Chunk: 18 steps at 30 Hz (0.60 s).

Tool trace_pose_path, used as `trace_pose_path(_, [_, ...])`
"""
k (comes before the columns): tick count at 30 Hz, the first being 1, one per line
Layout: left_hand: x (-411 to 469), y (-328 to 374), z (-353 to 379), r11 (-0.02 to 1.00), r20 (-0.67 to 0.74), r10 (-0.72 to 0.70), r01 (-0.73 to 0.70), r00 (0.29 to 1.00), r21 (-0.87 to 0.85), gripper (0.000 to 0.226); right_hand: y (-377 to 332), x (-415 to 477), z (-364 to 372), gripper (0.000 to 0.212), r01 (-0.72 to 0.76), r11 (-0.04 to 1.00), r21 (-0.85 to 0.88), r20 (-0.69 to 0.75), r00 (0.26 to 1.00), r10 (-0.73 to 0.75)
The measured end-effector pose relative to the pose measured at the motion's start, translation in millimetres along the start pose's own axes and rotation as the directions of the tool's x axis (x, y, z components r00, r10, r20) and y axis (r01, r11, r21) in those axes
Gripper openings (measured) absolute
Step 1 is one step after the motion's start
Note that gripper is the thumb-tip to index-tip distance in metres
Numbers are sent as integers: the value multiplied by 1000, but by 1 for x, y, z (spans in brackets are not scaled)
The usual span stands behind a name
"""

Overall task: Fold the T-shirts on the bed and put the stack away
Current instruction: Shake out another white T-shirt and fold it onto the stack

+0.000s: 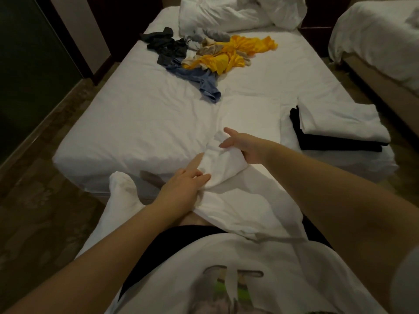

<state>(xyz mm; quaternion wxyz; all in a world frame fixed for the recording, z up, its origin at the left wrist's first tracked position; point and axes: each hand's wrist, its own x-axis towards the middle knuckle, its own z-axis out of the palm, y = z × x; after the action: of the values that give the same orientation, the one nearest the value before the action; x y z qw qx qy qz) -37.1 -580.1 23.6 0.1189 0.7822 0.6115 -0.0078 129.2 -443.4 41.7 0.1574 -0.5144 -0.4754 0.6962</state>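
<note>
A white T-shirt (244, 207) hangs over the near edge of the bed (140, 123) and across my lap. My left hand (183, 189) grips a bunched part of it near the bed edge. My right hand (247, 146) pinches a raised fold of the same shirt, forefinger stretched out. A folded stack (337, 130), white shirts on black ones, lies at the bed's right edge. Unfolded clothes lie farther up the bed: a blue shirt (201, 82), a yellow one (229, 55), a black one (165, 46).
A crumpled white duvet (238, 12) fills the head of the bed. A second bed (381, 41) stands to the right across a narrow aisle. Dark patterned carpet (45, 200) and a dark wall panel lie to the left.
</note>
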Motion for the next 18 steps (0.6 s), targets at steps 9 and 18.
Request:
trace_pose_path(9, [-6,-10,3,953,-44,-141,124,989,-278,55,4,-14,-10,54,1,960,-280,121,992,35])
trace_pose_path(18, [-9,2,-12,998,-81,53,-55,995,-24,45,4,-19,-4,84,-99,673,-733,-263,954,-146])
